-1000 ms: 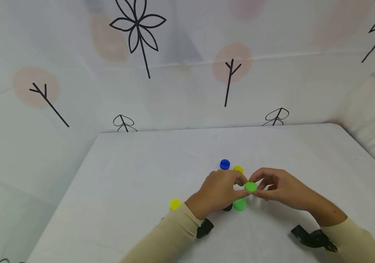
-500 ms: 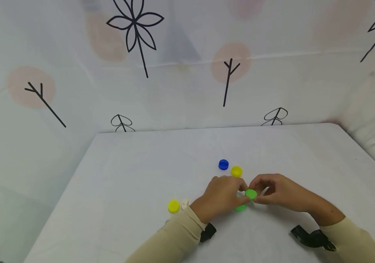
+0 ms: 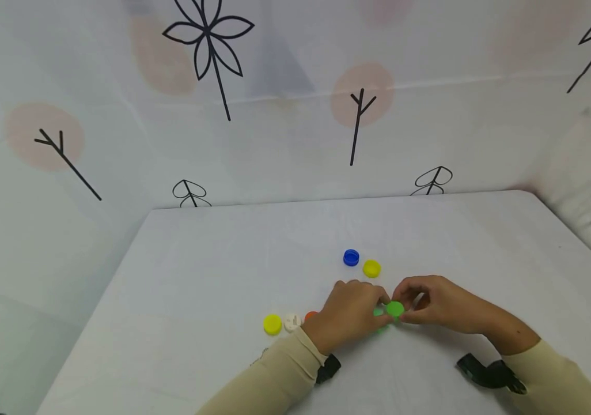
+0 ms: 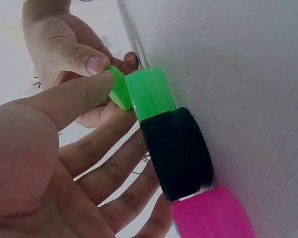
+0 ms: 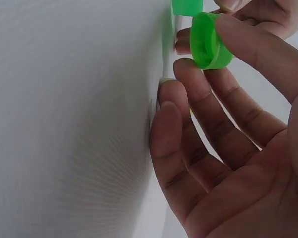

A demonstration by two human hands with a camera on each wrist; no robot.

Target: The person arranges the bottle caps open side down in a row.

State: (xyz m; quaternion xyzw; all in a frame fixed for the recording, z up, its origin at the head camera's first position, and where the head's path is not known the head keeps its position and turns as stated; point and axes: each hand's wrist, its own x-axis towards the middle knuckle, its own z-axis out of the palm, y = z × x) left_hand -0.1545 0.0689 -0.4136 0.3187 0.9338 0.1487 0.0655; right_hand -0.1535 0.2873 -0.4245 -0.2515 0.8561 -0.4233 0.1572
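A light green bottle cap (image 3: 394,310) is pinched between the fingertips of both hands. My left hand (image 3: 349,314) holds its left side with thumb and index finger. From the right, my right hand (image 3: 443,305) grips it the same way; its hollow underside shows in the right wrist view. Right beside it stands a darker green cap (image 4: 151,91), the end of a row on the table. Along that row come a black cap (image 4: 176,153) and a pink cap (image 4: 213,215), both hidden by my left hand in the head view, then orange (image 3: 310,316), white (image 3: 292,323) and yellow (image 3: 272,324) caps.
Behind the hands lie a blue cap (image 3: 351,257), hollow side up, and another yellow cap (image 3: 371,268). Black wrist mounts (image 3: 487,372) hang below both sleeves. A printed cloth (image 3: 285,144) rises at the back edge of the white table (image 3: 223,259).
Both hands have come lower toward me with the light green cap, up to the row's green cap. The white and orange caps now show beside my left forearm.
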